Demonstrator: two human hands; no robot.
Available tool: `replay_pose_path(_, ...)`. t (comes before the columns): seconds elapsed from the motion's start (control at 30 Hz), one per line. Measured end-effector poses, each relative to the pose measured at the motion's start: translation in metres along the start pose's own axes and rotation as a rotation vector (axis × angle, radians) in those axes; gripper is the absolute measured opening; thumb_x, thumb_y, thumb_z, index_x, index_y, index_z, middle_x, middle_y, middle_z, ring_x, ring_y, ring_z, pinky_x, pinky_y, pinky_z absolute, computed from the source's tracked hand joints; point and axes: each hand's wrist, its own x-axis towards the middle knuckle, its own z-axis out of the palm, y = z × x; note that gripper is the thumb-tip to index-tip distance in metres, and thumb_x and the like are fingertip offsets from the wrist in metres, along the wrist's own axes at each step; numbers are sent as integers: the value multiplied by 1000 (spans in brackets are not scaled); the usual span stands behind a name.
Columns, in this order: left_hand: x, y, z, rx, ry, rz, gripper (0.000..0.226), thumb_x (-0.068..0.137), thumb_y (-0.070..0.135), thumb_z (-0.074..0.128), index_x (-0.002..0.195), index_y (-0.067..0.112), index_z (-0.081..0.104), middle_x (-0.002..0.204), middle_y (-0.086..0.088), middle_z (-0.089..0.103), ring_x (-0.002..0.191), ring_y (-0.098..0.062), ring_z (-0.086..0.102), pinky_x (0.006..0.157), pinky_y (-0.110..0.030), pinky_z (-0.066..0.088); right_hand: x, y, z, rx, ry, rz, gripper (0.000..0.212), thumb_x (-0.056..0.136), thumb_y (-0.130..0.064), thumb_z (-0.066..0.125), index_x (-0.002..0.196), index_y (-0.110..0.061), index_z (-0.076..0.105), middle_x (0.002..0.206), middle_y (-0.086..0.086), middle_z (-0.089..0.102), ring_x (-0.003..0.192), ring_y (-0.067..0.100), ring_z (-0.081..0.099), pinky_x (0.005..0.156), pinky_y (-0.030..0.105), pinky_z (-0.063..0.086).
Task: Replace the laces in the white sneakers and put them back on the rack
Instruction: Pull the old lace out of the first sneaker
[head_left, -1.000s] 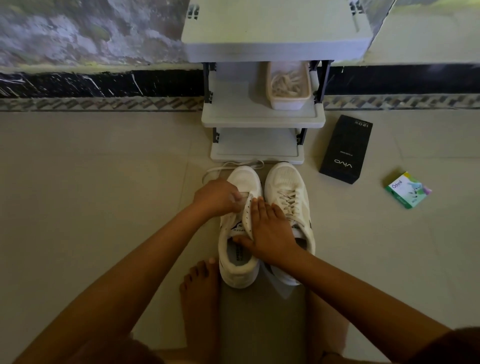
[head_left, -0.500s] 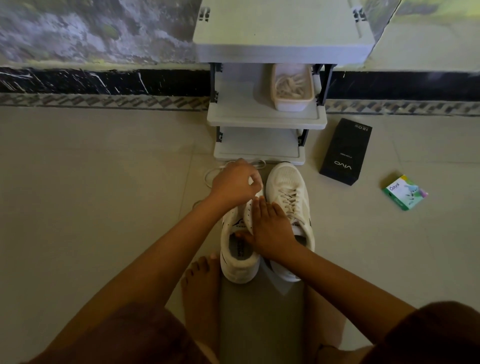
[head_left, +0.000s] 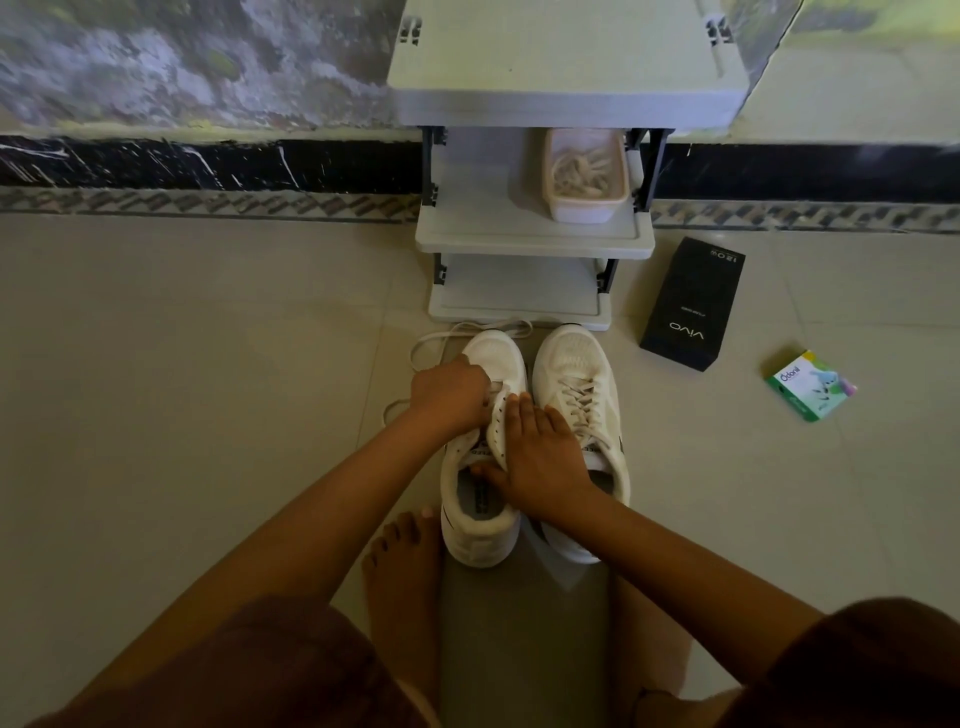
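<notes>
Risk, we judge: lace (head_left: 451, 327) snags in an eyelet if left hand (head_left: 451, 396) (fingers curled, pinching it) yanks; right hand (head_left: 540, 457), fingers flat, pins the sneaker (head_left: 493, 356).

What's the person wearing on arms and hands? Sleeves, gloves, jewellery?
Left hand and right hand are bare: no gloves, rings or watch visible. Forearms uncovered. Dark brown left sleeve and right sleeve cover the upper arms at the frame's bottom corners.
</notes>
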Motion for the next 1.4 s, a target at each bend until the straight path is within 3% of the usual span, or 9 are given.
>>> replay_pose_path(0.2,2,-5,-8,-484,25,-9,22,87,19,58,91,1,70,96,-12,68,94,-26,62,80,-34,50,-2,0,-1,-19,-14,-11,93,91,-63,30,147,1,-7,155,23,2,144,30,11,117,39,5)
replay_pose_path(0.37,-9,-4,-4,-1010,-11,-24,13,83,19,68,93,11,71,105,-7,65,104,-23,57,92,-37,48,-2,-4,1,2,-25,-50,91,92,-61,31,147,0,-8,155,23,-2,145,30,6,117,38,5)
replay_pose_path(0.5,-5,-9,7,-508,0,42,33,86,31,64,117,19,61,121,-7,52,109,-23,53,89,-33,45,-1,-4,1,-12,-14,-32,90,92,-61,31,147,1,-3,155,23,3,144,30,10,117,39,5)
replay_pose_path(0.63,-6,-11,10,-196,96,-62,22,89,21,57,109,19,67,122,-7,53,106,-25,56,82,-33,47,-1,-5,2,-14,-12,-24,89,92,-61,29,147,1,-3,155,22,4,144,30,8,117,39,3)
replay_pose_path(0.8,-6,-9,8,-267,170,-31,28,91,21,54,111,4,64,116,-9,59,103,-24,58,84,-33,49,-3,-4,2,-15,-4,-22,89,93,-60,29,147,2,-3,155,24,4,144,30,8,118,39,3)
replay_pose_path(0.93,-14,-13,-7,-717,169,162,5,83,17,69,79,14,68,91,1,61,86,-12,56,77,-25,44,-3,-4,2,-13,-10,-5,90,93,-60,28,146,4,-5,154,25,4,144,32,9,117,40,4)
replay_pose_path(1.0,-14,-16,-6,-841,112,152,10,80,21,73,86,16,67,94,4,61,91,-13,57,82,-31,48,-3,-5,2,-8,-5,-5,90,93,-60,29,146,4,-4,154,25,5,144,32,9,118,40,4)
replay_pose_path(1.13,-4,-18,10,-342,12,70,38,80,27,69,116,18,63,125,-7,53,112,-22,52,91,-36,46,-4,-6,0,17,-18,6,91,92,-60,33,147,1,-8,155,25,3,144,32,9,118,39,5)
replay_pose_path(1.4,-6,-15,8,-402,154,-3,18,88,19,59,90,9,73,100,-5,65,93,-23,61,74,-31,47,-5,-6,-3,15,-7,-6,93,91,-61,34,147,1,-8,155,23,6,143,30,11,118,39,5)
